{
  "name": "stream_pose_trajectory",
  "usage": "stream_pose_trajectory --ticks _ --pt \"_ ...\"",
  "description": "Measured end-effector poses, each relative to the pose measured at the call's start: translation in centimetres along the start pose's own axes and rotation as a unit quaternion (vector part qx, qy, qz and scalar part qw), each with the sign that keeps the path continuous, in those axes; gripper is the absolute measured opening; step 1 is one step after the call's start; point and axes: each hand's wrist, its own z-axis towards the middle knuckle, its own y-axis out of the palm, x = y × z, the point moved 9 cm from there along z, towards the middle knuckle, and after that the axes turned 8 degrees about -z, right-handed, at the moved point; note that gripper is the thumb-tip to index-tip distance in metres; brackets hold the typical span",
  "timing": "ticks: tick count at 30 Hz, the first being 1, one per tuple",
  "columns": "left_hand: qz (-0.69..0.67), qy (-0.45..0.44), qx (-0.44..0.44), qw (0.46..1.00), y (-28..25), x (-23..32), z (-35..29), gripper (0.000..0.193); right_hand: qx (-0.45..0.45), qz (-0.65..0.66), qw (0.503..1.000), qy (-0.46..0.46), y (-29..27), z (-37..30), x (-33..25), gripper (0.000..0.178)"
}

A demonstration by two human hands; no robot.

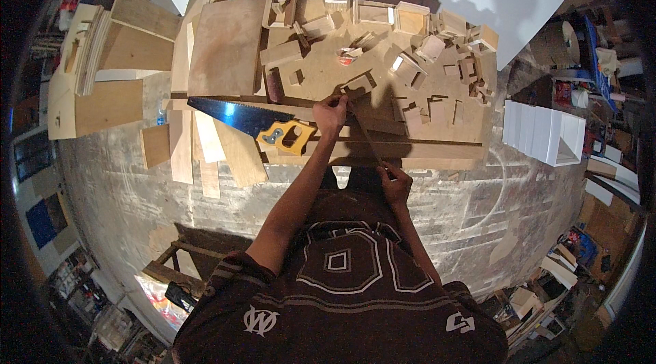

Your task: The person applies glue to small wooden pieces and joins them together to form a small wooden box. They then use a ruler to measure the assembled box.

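My left hand is closed, its fingertips pinched at the far end of a thin, dark, narrow strip. Its near end is gripped by my right hand, in front of the bench edge. Whether the strip is wood or a tool is too small to tell. Just beyond my left fingertips lies a small notched wooden block. A handsaw with a yellow handle rests left of my left hand, its blade pointing left. A dark reddish rounded piece lies beyond the saw.
The plywood worktop carries several small wooden box pieces and offcuts. A plywood panel lies on its left part. Boards jut out at the near left. Stacked plywood stands left, a white slatted unit right.
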Motion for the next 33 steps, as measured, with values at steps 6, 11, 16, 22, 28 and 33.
stream_pose_trajectory --ticks 6,11,16,22,28,33 --pt "0.011 -0.03 0.001 0.999 0.2 -1.3 0.5 0.028 0.008 -0.001 1.0 -0.006 0.0 0.0 0.1 0.03" --pt "0.014 -0.034 0.003 0.999 0.2 -1.2 0.4 0.027 0.007 0.001 1.0 -0.006 0.2 0.0 0.4 0.03" --pt "0.029 -0.036 -0.008 0.999 0.1 -0.2 0.1 0.027 -0.007 -0.01 1.0 0.01 0.3 0.0 0.8 0.031" --pt "0.008 -0.031 -0.001 0.999 0.1 -1.3 0.5 0.027 0.0 -0.007 1.0 -0.009 0.2 0.1 0.3 0.032" --pt "0.016 -0.031 0.001 0.999 0.3 -1.5 0.6 0.027 -0.002 -0.003 1.0 -0.005 0.4 0.1 0.9 0.033" --pt "0.024 -0.045 -0.001 0.999 0.2 -1.3 0.5 0.026 0.006 -0.015 1.0 -0.02 0.2 0.1 0.5 0.031"
